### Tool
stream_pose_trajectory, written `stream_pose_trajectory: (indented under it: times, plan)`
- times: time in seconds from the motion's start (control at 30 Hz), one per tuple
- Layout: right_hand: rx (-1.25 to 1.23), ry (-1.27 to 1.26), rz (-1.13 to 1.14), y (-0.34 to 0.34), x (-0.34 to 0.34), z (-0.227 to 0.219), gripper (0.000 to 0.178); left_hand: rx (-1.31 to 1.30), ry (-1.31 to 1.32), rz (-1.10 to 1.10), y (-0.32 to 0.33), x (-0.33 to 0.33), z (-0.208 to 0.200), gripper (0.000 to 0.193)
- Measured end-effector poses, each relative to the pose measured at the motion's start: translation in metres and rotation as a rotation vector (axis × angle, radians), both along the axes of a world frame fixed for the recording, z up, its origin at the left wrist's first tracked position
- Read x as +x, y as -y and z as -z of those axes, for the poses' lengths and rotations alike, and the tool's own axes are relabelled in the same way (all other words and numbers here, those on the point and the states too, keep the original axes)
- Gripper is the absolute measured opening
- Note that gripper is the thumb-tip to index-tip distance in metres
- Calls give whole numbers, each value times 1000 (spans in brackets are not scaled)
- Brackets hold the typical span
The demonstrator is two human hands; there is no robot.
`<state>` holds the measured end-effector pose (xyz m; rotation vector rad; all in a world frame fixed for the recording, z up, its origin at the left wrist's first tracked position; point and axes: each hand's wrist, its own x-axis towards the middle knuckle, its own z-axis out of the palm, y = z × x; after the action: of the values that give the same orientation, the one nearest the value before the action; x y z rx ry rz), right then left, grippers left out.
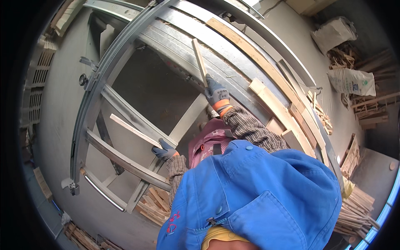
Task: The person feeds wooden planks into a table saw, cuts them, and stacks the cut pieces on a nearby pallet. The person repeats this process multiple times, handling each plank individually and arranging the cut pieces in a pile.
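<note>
With the right hand point(216, 91), displaying small dark lettering point(222, 92) on the glove point(216, 98), gripping a wooden strip point(199, 57) over the metal table point(171, 35) edge, with the left hand point(165, 150), pinching a second strip point(133, 130) above the open gap between metal rails point(132, 114).

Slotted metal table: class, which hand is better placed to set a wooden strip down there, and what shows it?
Probably the right hand: it grips a wooden strip over the slotted metal table. The left hand holds another strip over the open metal frame.

Head-worn fisheye view, looking down; wide
</note>
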<state>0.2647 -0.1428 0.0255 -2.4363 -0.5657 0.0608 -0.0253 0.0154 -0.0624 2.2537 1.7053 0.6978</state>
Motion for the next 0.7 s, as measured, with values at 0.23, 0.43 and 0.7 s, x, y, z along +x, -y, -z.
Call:
stream_pose_trajectory:
  times: [0.23, 0.43, 0.7]
  plan:
    - [-149, 27, -53, 90, -22, 15, 60, 31, 182, 211, -42, -91, 112, 53]
    - [-134, -256, 8, 101, -46, -19, 56, -75, 74, 36, -11, 7, -17, 61]
    - [-8, -77, -328, 114, -46, -56, 50, -423, 329, -48, -11, -9, -8, 54]
